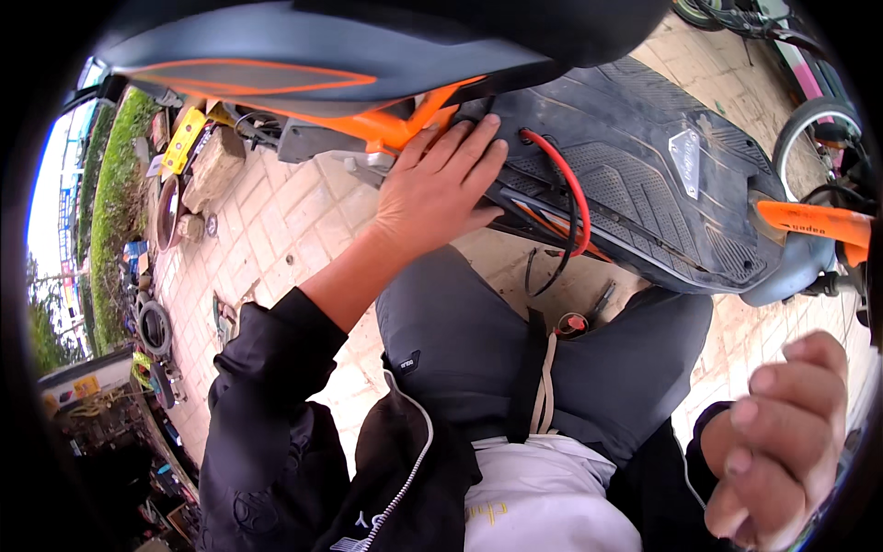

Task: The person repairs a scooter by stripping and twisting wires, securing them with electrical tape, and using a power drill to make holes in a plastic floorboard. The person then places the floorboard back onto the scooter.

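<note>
An electric scooter fills the top, with a dark blue-grey body [441, 51], orange frame piece [386, 129] and black rubber footboard [681, 221]. My left hand [437, 184] lies on the edge beside the orange piece, fingers stretched and apparently holding nothing; its fingertips reach a dark gap. A red cable [575, 193] and a thinner black one [552, 276] hang beside it over the footboard's side. My right hand [782, 437] is raised at the lower right, away from the scooter, fingers loosely curled and apart, with nothing visible in them.
Behind on the left are paving blocks [212, 170], a yellow object [184, 138], tyres [154, 327] and a cluttered shelf area [106, 442]. Beneath my knees lies a small red-and-metal item [572, 324]. A bicycle wheel [800, 124] stands at upper right.
</note>
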A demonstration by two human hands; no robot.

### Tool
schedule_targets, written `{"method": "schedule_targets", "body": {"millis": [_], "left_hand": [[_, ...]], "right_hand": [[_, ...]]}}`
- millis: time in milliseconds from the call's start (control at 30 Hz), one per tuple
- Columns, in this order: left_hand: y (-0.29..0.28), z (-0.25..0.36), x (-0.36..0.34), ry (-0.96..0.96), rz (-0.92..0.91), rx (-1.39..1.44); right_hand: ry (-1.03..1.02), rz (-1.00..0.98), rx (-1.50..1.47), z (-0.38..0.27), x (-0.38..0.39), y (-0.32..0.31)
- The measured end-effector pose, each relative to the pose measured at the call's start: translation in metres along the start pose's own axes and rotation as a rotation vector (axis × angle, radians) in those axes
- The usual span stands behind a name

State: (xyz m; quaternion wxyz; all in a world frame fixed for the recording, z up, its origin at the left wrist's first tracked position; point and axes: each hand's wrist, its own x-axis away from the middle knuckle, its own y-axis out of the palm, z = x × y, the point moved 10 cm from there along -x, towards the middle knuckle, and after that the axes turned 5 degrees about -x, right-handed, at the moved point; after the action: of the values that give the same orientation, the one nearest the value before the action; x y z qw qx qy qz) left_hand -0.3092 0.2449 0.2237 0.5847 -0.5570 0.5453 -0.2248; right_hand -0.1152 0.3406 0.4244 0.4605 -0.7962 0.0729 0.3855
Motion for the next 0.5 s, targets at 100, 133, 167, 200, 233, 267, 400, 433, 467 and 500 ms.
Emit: {"method": "schedule_targets", "body": {"millis": [100,133,167,200,233,267,400,433,467,500], "left_hand": [[-0.001,0.001,0.001,0.013,-0.016,-0.001],[-0.001,0.003,0.002,0.026,-0.001,0.015],[0.001,0.003,0.004,0.033,-0.017,-0.011],[0.002,0.001,0.009,0.025,-0.029,-0.020],[0.001,-0.003,0.014,0.024,-0.034,-0.030],[0.002,0.003,0.008,0.042,-0.021,-0.012],[0.001,0.005,0.002,0.053,-0.041,-0.011],[0.005,0.000,0.013,0.031,-0.067,-0.025],[0.003,-0.001,0.011,0.022,-0.072,-0.031],[0.001,0.002,0.005,0.032,-0.050,-0.017]], "right_hand": [[-0.017,0.154,0.174,-0.030,-0.001,-0.013],[-0.014,0.116,0.205,-0.032,-0.004,-0.012],[-0.012,0.072,0.230,-0.032,-0.010,-0.008],[0.100,-0.045,0.166,-0.030,-0.026,-0.003],[0.034,-0.141,0.109,-0.034,-0.031,0.006],[-0.010,-0.252,0.079,-0.037,-0.034,0.011],[0.265,-0.292,0.020,0.044,-0.009,0.057],[0.398,-0.275,0.001,0.079,0.005,0.080],[0.462,-0.218,0.097,0.127,0.024,0.092],[0.440,-0.142,0.130,0.169,0.043,0.101]]}}
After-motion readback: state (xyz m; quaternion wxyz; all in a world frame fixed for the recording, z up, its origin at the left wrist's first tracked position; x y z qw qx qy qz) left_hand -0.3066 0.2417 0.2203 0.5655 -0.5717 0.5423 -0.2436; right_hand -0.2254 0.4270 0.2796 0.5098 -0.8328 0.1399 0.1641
